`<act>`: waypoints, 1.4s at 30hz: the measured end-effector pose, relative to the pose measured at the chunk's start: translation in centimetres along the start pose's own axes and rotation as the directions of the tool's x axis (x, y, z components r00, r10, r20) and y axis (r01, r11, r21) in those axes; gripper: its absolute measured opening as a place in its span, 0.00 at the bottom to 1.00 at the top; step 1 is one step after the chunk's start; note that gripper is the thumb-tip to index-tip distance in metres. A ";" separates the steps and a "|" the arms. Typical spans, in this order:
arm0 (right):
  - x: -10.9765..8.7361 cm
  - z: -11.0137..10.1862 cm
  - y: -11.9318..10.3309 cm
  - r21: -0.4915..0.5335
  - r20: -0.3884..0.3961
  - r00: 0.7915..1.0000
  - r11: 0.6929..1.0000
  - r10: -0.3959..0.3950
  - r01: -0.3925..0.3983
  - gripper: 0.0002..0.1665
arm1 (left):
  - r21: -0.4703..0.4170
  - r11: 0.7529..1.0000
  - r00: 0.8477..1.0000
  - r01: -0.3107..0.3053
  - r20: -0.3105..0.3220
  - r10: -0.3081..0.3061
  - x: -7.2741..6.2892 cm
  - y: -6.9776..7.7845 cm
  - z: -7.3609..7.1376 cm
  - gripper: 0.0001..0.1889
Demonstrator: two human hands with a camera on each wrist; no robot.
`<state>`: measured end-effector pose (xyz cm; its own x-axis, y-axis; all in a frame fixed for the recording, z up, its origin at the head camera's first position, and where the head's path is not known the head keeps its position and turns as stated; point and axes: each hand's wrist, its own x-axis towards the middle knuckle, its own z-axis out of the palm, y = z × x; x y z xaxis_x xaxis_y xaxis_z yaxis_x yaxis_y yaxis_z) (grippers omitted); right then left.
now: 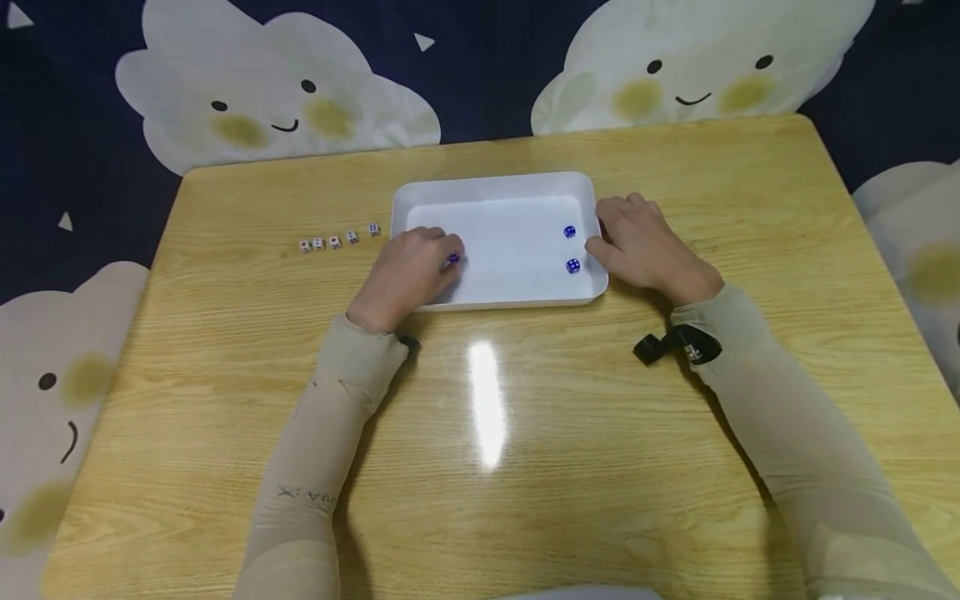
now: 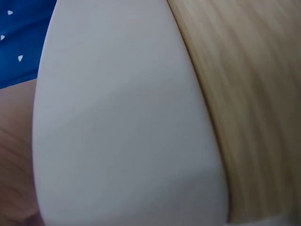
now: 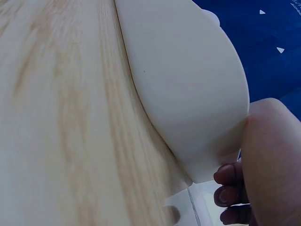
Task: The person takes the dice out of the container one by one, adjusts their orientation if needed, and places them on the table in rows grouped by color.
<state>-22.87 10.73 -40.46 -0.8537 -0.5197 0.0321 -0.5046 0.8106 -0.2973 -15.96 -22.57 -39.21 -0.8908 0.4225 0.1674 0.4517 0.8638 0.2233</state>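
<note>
A shallow white tray (image 1: 510, 185) lies on the wooden table, its front wall filling much of both wrist views. Over the tray's left end, my left hand (image 1: 405, 275) pinches a blue die (image 1: 453, 257) between thumb and fingertips. Two more blue dice, one farther back (image 1: 570, 232) and one nearer (image 1: 573, 266), lie inside at the right. At the right end wall, my right hand (image 1: 645, 250) grips the rim, with its thumb at the edge; in the right wrist view its other fingers (image 3: 230, 195) are curled beside the tray's corner.
Several white dice (image 1: 334, 242) lie in a slightly uneven row on the table (image 1: 225, 333), left of the tray. Dark cloth with cloud faces (image 1: 285, 92) hangs beyond the table's back edge. A white edge (image 1: 585, 592) shows at the bottom of the head view.
</note>
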 end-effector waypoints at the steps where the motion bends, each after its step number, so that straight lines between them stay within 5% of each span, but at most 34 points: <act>1: 0.0 0.0 0.0 0.001 -0.003 1.000 1.000 0.000 0.000 0.15 | 0.007 1.000 1.000 -0.001 -0.002 0.001 0.0 0.0 0.0 0.08; 16: 0.0 0.0 -0.1 0.008 -0.007 1.000 1.000 0.002 -0.002 0.15 | 0.058 0.998 0.999 -0.003 -0.035 0.005 -0.2 -0.5 -0.7 0.09; 42: -0.1 0.1 0.0 0.007 -0.027 1.000 1.000 -0.009 0.009 0.14 | -0.003 0.993 0.990 0.118 -0.083 -0.117 -1.3 -1.9 -3.0 0.09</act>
<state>-22.79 10.70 -40.53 -0.8523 -0.5196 0.0603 -0.5116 0.8039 -0.3032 -15.54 -25.54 -36.99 -0.9304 0.2941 0.2187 0.3440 0.9067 0.2442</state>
